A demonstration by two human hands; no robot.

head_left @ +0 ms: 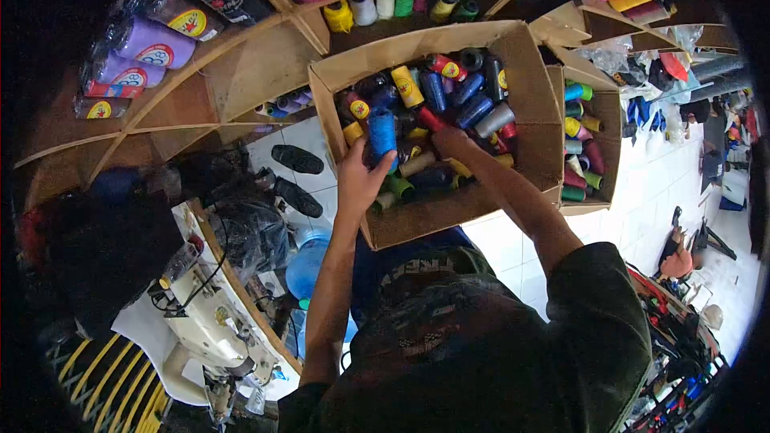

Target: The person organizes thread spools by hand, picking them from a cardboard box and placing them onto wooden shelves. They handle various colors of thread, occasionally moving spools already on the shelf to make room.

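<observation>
A cardboard box [449, 216] full of several thread spools in many colours rests against my lap. My left hand [361, 176] is closed around a blue thread spool [382, 135], lifted just above the pile at the box's left side. My right hand [454, 143] reaches down into the middle of the spools, with its fingers buried among them, so I cannot make out whether it grips one. Red, blue, yellow and grey spools lie around both hands.
A second cardboard box [611, 152] of spools sits to the right. Wooden shelves [265, 56] ahead carry big thread cones and packed rolls. A sewing machine [208, 321] and a blue water jug [309, 261] stand at lower left. White tiled floor lies to the right.
</observation>
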